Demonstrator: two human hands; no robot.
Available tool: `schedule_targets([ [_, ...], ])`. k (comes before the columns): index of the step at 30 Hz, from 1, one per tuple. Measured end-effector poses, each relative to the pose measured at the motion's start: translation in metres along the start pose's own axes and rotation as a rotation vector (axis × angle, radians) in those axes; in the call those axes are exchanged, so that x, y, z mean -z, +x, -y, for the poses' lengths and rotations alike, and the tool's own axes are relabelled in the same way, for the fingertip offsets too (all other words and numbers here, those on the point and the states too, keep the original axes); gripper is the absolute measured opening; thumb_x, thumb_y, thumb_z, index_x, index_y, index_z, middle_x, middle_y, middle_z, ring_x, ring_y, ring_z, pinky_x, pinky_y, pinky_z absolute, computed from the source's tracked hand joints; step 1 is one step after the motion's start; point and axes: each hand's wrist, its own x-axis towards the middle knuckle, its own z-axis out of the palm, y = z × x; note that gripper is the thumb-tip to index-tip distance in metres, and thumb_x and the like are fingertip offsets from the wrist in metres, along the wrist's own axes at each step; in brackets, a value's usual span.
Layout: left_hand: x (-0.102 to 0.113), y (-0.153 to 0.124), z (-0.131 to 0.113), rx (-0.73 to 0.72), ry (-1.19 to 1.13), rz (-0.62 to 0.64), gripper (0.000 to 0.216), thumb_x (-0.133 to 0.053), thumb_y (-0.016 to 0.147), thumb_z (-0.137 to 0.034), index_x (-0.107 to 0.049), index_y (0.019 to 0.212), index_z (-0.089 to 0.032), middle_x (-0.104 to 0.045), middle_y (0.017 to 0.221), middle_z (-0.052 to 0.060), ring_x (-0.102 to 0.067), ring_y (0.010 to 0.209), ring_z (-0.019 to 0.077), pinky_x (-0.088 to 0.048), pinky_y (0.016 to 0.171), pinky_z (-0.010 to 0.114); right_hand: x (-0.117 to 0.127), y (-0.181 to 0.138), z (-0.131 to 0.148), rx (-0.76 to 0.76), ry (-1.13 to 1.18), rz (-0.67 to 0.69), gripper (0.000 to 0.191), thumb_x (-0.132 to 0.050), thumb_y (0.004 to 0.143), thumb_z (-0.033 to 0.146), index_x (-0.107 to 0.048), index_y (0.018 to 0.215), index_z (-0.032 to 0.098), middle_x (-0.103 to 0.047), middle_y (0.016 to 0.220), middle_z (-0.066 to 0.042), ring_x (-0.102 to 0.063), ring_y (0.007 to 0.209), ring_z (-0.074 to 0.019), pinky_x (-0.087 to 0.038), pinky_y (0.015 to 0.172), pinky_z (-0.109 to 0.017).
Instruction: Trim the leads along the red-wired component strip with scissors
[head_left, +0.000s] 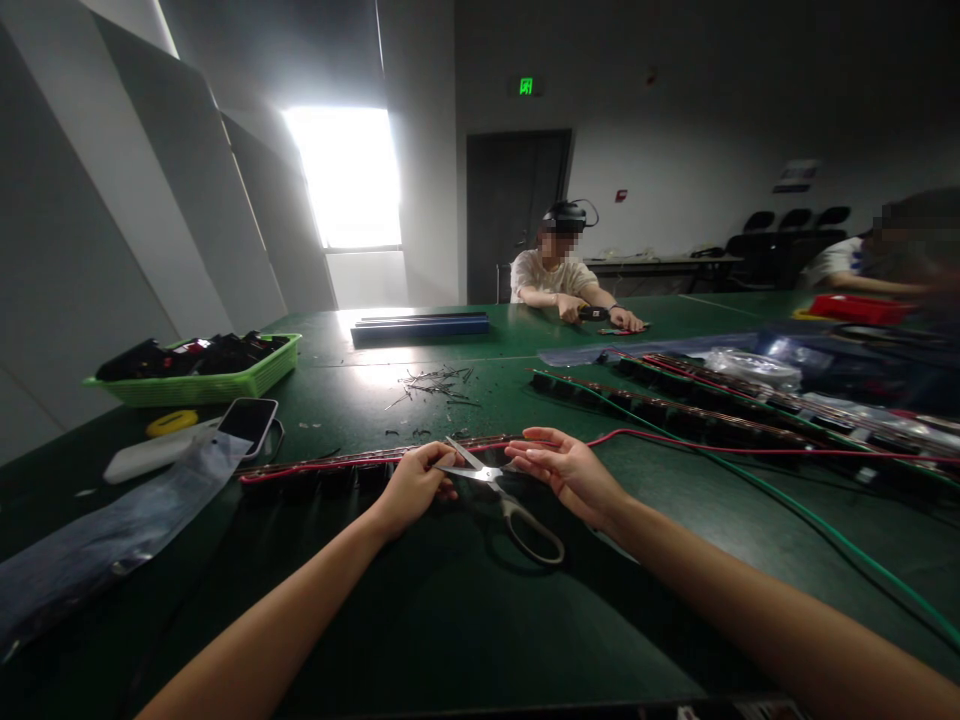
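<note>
Open-bladed scissors [488,476] are between my two hands, one grey handle loop [534,536] angled towards me. My left hand [414,488] is closed at the blade tips, over a long black strip with red wire [322,466]. What its fingers pinch is hidden. My right hand [571,472] has its fingers stretched out, close beside the scissors' pivot. No finger shows in the visible loop. The other handle cannot be made out. Behind my right hand, a red wire [675,447] runs off to the right.
Black cut pieces [435,384] lie on the green table [450,640]. To the left are a green basket [247,380], a phone [250,425] and a plastic bag [142,530]. More wired strips [675,415] and a green wire [817,535] lie right. A co-worker [555,270] sits opposite.
</note>
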Motion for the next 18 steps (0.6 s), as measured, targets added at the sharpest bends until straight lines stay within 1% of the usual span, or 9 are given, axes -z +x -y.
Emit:
schedule_targets([
  [3, -0.0001, -0.0001, -0.0005, -0.006, -0.008, 0.005, 0.027, -0.055, 0.085, -0.041, -0.062, 0.089, -0.015, -0.061, 0.071, 0.0, -0.059, 0.055, 0.0098, -0.047, 0.053, 0.021, 0.0014, 0.0001, 0.0005, -0.022, 0.003, -0.002, 0.032, -0.069, 0.071, 0.002, -0.057, 0.096, 0.018, -0.071, 0.097, -0.009, -0.069, 0.097, -0.0221, -0.06, 0.082, -0.03],
  [7, -0.0007, -0.0001, -0.0014, 0.0, -0.009, 0.003, 0.028, -0.054, 0.085, -0.041, -0.062, 0.088, -0.014, -0.059, 0.066, -0.001, -0.058, 0.054, 0.0098, -0.047, 0.053, 0.021, 0.0036, 0.0006, 0.0006, -0.028, 0.023, 0.053, 0.032, -0.069, 0.07, 0.001, -0.058, 0.096, 0.017, -0.071, 0.1, -0.011, -0.069, 0.095, -0.0227, -0.062, 0.075, -0.028],
  [9, -0.0009, -0.0001, -0.0014, -0.001, -0.007, 0.002, 0.028, -0.055, 0.085, -0.041, -0.062, 0.088, -0.014, -0.06, 0.068, -0.001, -0.059, 0.054, 0.0098, -0.047, 0.052, 0.021, 0.0041, 0.0012, -0.0003, -0.026, 0.036, 0.054, 0.033, -0.069, 0.069, 0.0, -0.058, 0.096, 0.016, -0.071, 0.099, -0.011, -0.07, 0.093, -0.022, -0.061, 0.074, -0.026],
  [12, -0.001, -0.0002, -0.0011, -0.001, -0.006, 0.001, 0.028, -0.055, 0.084, -0.042, -0.062, 0.089, -0.014, -0.061, 0.069, -0.001, -0.059, 0.055, 0.01, -0.047, 0.052, 0.021, 0.0043, 0.0023, -0.0025, -0.026, 0.043, 0.016, 0.035, -0.068, 0.066, -0.003, -0.058, 0.094, 0.015, -0.071, 0.095, -0.01, -0.071, 0.089, -0.0201, -0.06, 0.075, -0.024],
  [18, 0.0, 0.0, -0.0007, -0.01, 0.018, -0.006, 0.029, -0.054, 0.085, -0.042, -0.062, 0.088, -0.014, -0.06, 0.065, -0.001, -0.059, 0.054, 0.0103, -0.046, 0.051, 0.021, 0.0048, 0.0036, -0.0054, 0.0, 0.045, -0.011, 0.03, -0.066, 0.067, -0.002, -0.061, 0.091, 0.015, -0.067, 0.078, -0.003, -0.071, 0.084, -0.0189, -0.058, 0.084, -0.028],
])
